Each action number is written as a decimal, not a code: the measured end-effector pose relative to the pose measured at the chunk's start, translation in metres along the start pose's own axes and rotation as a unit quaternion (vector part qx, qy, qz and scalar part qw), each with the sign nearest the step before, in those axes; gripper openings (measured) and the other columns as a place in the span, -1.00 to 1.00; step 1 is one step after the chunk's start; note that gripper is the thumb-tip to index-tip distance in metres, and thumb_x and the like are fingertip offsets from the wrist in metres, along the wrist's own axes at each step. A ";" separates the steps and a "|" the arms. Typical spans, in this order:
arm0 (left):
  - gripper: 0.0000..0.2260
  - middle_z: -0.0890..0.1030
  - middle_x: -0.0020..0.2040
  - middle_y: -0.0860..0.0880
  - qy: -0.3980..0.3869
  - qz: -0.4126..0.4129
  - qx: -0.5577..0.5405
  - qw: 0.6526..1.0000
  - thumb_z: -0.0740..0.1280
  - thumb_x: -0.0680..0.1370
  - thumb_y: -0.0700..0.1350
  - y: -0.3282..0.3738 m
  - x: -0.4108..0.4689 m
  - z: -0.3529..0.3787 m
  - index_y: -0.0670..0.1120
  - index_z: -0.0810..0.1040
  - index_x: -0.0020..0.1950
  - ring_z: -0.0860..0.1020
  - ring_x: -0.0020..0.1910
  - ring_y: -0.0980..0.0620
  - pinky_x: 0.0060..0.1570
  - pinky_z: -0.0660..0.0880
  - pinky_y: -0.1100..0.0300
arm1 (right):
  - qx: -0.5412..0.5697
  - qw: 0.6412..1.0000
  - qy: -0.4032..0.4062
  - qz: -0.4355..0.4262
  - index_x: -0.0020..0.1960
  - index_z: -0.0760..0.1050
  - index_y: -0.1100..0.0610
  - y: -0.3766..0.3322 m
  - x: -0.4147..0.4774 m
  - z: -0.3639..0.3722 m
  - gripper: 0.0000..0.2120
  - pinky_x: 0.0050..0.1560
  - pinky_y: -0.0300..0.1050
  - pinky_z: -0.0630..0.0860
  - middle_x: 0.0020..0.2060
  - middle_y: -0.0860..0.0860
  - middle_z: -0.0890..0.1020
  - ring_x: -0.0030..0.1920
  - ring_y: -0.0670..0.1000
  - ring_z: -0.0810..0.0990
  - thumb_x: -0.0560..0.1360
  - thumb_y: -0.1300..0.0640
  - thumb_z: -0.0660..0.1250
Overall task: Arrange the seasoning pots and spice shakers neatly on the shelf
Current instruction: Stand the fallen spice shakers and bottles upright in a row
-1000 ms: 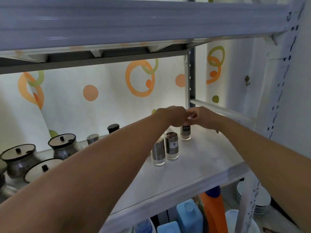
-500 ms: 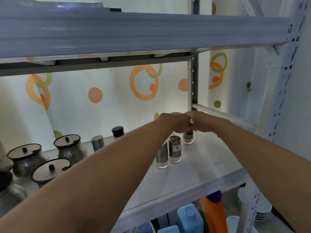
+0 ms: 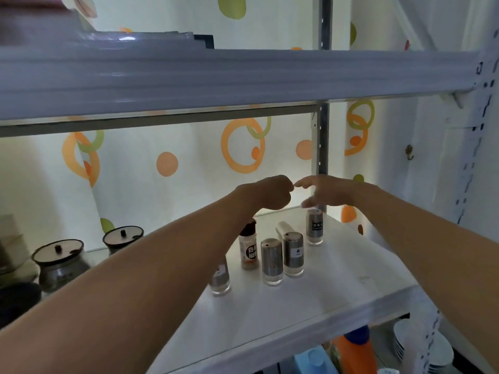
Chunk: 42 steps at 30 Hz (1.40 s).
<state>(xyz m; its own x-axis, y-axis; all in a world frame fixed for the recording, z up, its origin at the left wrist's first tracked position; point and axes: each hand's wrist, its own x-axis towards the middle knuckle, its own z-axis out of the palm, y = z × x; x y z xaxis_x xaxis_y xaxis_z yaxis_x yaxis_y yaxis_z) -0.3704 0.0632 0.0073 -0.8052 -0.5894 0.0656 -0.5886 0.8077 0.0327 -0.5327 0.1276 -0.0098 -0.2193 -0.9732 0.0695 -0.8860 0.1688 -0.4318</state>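
Observation:
Several steel spice shakers stand on the white shelf (image 3: 310,306). The far shaker (image 3: 314,230) stands near the back right, and two more (image 3: 272,261) (image 3: 293,255) stand side by side in front of it. To their left is a white pepper bottle (image 3: 249,252) with a dark cap. My left forearm partly hides another shaker (image 3: 221,280). My left hand (image 3: 266,194) hovers above the bottle as a curled fist and holds nothing I can see. My right hand (image 3: 328,193), fingers loosely extended, hangs just above the far shaker without touching it.
Two steel seasoning pots with dark lids (image 3: 60,261) (image 3: 122,236) stand at the shelf's left back. The upper shelf beam (image 3: 243,79) runs close overhead. A metal upright (image 3: 321,157) stands behind the hands. Below are an orange bottle (image 3: 353,352) and stacked plates (image 3: 437,352).
Both hands lifted off the far shaker and drew slightly apart. The right hand's fingers uncurled. The view tilted upward, so more shakers show below my left arm.

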 end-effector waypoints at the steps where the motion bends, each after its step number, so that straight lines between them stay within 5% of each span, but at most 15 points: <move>1: -0.62 0.41 0.45 -0.10 0.017 -0.009 0.001 1.000 0.11 0.62 -0.18 -0.008 0.001 -0.001 -0.15 0.39 0.43 0.40 0.40 -0.08 0.39 0.33 0.04 | 0.004 0.999 0.032 -0.006 0.45 0.36 0.11 -0.009 0.005 -0.003 -0.41 0.19 -0.14 0.40 0.34 0.09 0.49 0.27 0.08 0.49 0.47 0.11 0.47; 4: -0.66 0.50 0.36 0.00 0.057 -0.030 -0.016 0.998 0.14 0.59 -0.12 -0.024 -0.002 -0.005 -0.02 0.48 0.35 0.46 0.33 -0.02 0.33 0.41 0.02 | -0.014 0.997 0.079 0.004 0.24 0.54 0.25 -0.039 0.020 0.000 -0.62 -0.05 -0.16 0.49 0.00 0.11 0.62 -0.02 0.06 0.58 0.47 0.14 0.46; 7: -0.69 0.54 0.29 0.01 0.083 -0.052 -0.030 0.995 0.16 0.59 -0.13 -0.033 -0.010 -0.007 0.00 0.53 0.29 0.51 0.25 -0.04 0.26 0.47 0.02 | -0.063 0.995 0.006 0.083 0.10 0.58 0.37 -0.063 0.037 0.018 -0.66 -0.20 -0.12 0.60 -0.22 0.16 0.64 -0.23 0.10 0.64 0.47 0.13 0.46; 12: -0.72 0.57 0.26 0.08 0.076 -0.054 -0.052 0.994 0.20 0.56 -0.06 -0.050 -0.024 -0.001 0.08 0.54 0.24 0.53 0.22 0.00 0.24 0.47 0.04 | -0.174 0.975 -0.057 0.129 0.21 0.43 0.33 -0.079 0.050 0.050 -0.51 0.18 0.06 0.56 0.02 0.21 0.61 -0.03 0.14 0.61 0.46 0.04 0.47; 16: -0.71 0.58 0.25 0.08 0.072 -0.054 -0.065 0.994 0.22 0.53 -0.02 -0.060 -0.026 0.005 0.11 0.54 0.23 0.53 0.23 0.00 0.23 0.47 0.04 | -0.221 0.955 -0.106 0.169 0.15 0.43 0.25 -0.077 0.062 0.067 -0.55 0.18 0.02 0.56 -0.13 0.13 0.58 0.01 0.12 0.62 0.44 0.00 0.48; 24: -0.76 0.62 0.20 -0.04 0.089 -0.055 -0.095 0.990 0.28 0.52 -0.08 -0.062 -0.027 0.009 0.02 0.58 0.17 0.56 0.18 -0.09 0.19 0.51 0.00 | -0.193 0.950 -0.131 0.209 0.18 0.52 0.24 -0.067 0.071 0.080 -0.58 0.14 0.01 0.58 0.01 0.15 0.65 -0.01 0.12 0.67 0.41 0.05 0.49; 29: -0.69 0.62 0.11 -0.09 0.104 -0.093 -0.142 0.980 0.37 0.48 -0.06 -0.052 -0.023 0.019 -0.13 0.55 0.19 0.58 0.07 -0.10 0.04 0.55 0.05 | -0.104 0.979 -0.078 0.154 0.11 0.49 0.28 -0.064 0.063 0.071 -0.62 0.04 0.05 0.64 -0.06 0.19 0.66 -0.08 0.16 0.70 0.41 0.11 0.51; 34: -0.75 0.65 0.03 -0.08 0.148 -0.124 -0.164 0.967 0.42 0.42 -0.15 -0.043 -0.015 0.020 -0.14 0.58 0.09 0.59 -0.02 -0.07 -0.15 0.49 0.14 | 0.035 0.995 0.037 0.090 -0.24 0.48 0.26 -0.066 0.034 0.043 -0.74 -0.11 0.08 0.68 -0.31 0.18 0.58 -0.24 0.16 0.65 0.36 0.20 0.55; 38: -0.69 0.60 -0.01 -0.06 0.160 -0.124 -0.198 0.959 0.41 0.46 -0.07 -0.025 -0.012 0.016 -0.19 0.54 0.13 0.53 -0.05 -0.05 -0.13 0.43 0.15 | 0.137 0.983 0.100 0.066 0.15 0.52 0.44 -0.073 0.005 0.017 -0.56 0.01 0.17 0.64 -0.15 0.29 0.62 -0.13 0.20 0.67 0.36 0.26 0.54; 42: -0.70 0.64 -0.20 -0.07 0.150 -0.130 -0.262 0.944 0.43 0.40 0.01 -0.002 -0.008 0.013 -0.19 0.62 -0.04 0.55 -0.26 -0.02 -0.37 0.40 0.22 | 0.124 0.983 0.117 0.066 0.20 0.53 0.40 -0.081 -0.012 0.002 -0.59 0.02 0.15 0.64 -0.12 0.29 0.69 -0.15 0.22 0.71 0.44 0.20 0.45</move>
<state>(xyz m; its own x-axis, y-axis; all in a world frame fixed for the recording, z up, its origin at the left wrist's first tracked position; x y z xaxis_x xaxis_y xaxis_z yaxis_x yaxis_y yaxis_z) -0.3637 0.0661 -0.0061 -0.5344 -0.8026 0.2649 -0.5845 0.5774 0.5701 -0.4579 0.1257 0.0223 -0.4395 -0.8778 0.1903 -0.7232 0.2202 -0.6546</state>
